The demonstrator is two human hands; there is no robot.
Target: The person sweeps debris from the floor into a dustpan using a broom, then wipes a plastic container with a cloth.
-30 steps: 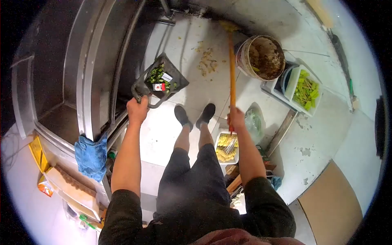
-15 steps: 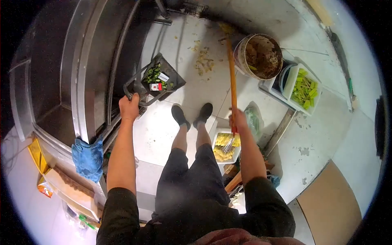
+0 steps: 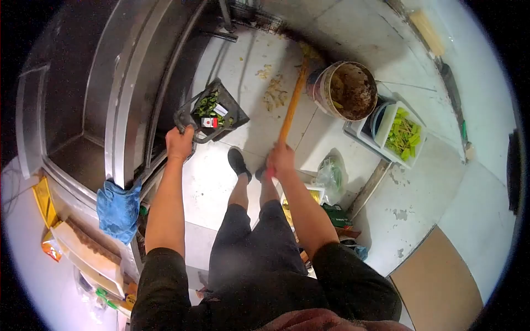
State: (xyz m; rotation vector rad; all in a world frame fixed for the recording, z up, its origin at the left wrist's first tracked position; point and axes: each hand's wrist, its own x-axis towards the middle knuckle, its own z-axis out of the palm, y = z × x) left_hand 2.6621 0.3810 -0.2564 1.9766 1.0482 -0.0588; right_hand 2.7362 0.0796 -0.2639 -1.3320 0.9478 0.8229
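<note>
- Here's the left hand [image 3: 180, 142], fingers clamped round the looped handle of a black, square-mouthed dustpan [image 3: 238, 115], out ahead of the left foot; whether it touches the floor, I can't tell.
- Inside sit chopped green scraps [image 3: 207, 103] and a small red-and-white box [image 3: 209, 122]: tip that pan, and they could slide out over the front edge.
- Over to the right hand [image 3: 281, 160], fingers wrapped round a long orange-yellow broom [image 3: 294, 102], its head up by the wall.
- Tight quarters! The round, grimy bucket [image 3: 318, 92] stands just beside the stick; a wide swing could knock it.
- Pale, flattened scraps [image 3: 275, 92] litter the white tiles [image 3: 205, 190]; if wet, they could smear under the bristles or slip a shoe.
</note>
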